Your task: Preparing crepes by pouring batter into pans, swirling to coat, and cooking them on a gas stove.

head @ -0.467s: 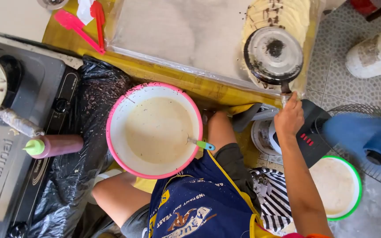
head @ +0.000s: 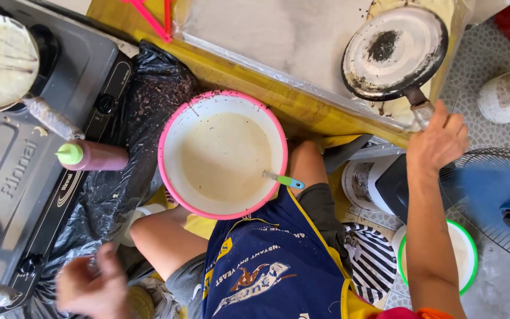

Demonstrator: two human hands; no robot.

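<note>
At far right, the right hand [head: 438,142] grips the handle of an upturned pan [head: 394,53] above the surface [head: 302,109]; the left hand [head: 92,283], blurred at near left, holds nothing I can tell.

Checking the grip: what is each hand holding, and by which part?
Right hand holds the upturned pan by its handle; the blurred left hand cannot be told.
</note>
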